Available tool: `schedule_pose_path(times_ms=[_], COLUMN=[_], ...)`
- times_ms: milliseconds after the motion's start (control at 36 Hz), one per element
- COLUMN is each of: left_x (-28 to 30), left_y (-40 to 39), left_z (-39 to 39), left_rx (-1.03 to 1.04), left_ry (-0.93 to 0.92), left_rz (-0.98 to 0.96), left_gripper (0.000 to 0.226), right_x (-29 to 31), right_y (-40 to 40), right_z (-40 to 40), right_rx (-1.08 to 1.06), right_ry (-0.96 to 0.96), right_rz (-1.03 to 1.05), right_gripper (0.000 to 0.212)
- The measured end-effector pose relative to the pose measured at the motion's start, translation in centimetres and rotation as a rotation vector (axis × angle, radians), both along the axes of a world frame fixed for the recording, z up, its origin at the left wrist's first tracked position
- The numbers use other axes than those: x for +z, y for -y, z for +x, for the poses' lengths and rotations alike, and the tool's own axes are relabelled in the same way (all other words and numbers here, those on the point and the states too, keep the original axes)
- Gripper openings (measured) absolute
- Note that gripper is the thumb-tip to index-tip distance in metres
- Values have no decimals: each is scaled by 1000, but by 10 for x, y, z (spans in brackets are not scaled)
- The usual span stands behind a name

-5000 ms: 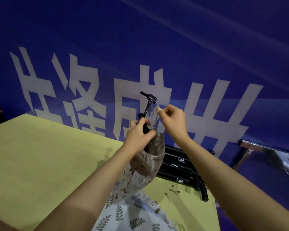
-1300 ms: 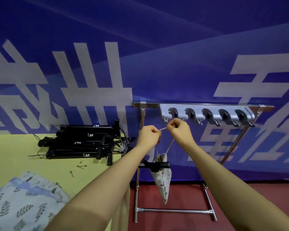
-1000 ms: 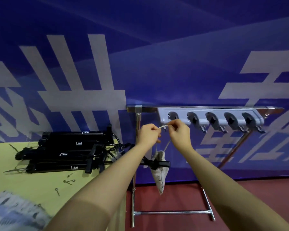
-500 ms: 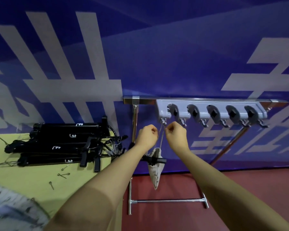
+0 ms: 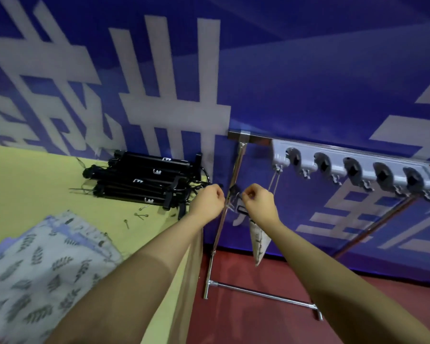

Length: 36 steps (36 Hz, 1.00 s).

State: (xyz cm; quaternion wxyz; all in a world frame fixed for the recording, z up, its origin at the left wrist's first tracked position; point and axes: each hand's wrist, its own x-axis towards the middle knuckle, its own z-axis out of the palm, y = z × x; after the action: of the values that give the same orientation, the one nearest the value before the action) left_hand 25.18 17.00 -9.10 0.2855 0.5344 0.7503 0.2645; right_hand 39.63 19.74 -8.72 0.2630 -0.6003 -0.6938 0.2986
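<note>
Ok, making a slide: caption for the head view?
Left hand and right hand pinch the cord of a patterned pouch hung on a hook rack.

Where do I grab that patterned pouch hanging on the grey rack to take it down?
Pinch the cord below the leftmost hook, coming from the front. It hangs straight and bare there; the pouch below is limp and tapers to a point.

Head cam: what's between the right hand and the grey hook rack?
Only the drawstring, running from the leftmost hook of the grey hook rack down to the right hand; head view.
</note>
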Motion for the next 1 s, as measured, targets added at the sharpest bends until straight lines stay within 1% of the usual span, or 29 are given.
schedule_pose_path(times_ms=[139, 306, 417, 500, 583, 694, 750, 833, 861, 889, 944, 972, 1000], left_x=[-10, -22, -36, -49, -61, -74, -80, -92, -95, -97, -100, -99, -98], left_y=[32, 82, 120, 145, 166, 183, 188, 192, 194, 195, 196, 197, 197], left_z=[-46, -112, -162, -202, -235, -260, -268, -273, -274, -275, -277, -278, -279], left_rx=[78, 175, 211, 213, 169, 88, 33, -92, -124, -146, -171, -179, -182], left_ry=[-29, -25, -27, -11, -43, -105, -133, -221, -245, -259, -267, -270, -267], left_rz=[-13, -20, -67, -105, -149, -171, -180, -211, -225, -237, -228, -207, -181], left_gripper=[14, 16, 17, 17, 16, 24, 30, 34, 36, 38, 42, 41, 39], right_x=[-15, -35, -52, -63, -73, -87, -94, -103, -105, -105, -105, -102, -99], right_y=[18, 47, 76, 99, 120, 142, 149, 155, 156, 157, 158, 158, 159], right_z=[-45, -118, -169, -203, -231, -256, -265, -271, -272, -273, -275, -277, -279], right_rx=[128, 228, 296, 383, 460, 488, 537, 595, 592, 577, 545, 542, 541], right_ry=[-7, 18, 5, 5, 12, 40, 123, 297, 332, 339, 300, 252, 181], right_rz=[-19, -33, -65, -114, -201, -265, -275, -282, -280, -276, -251, -239, -238], right_gripper=[10, 11, 8, 11, 14, 19, 17, 30, 31, 27, 12, 13, 19])
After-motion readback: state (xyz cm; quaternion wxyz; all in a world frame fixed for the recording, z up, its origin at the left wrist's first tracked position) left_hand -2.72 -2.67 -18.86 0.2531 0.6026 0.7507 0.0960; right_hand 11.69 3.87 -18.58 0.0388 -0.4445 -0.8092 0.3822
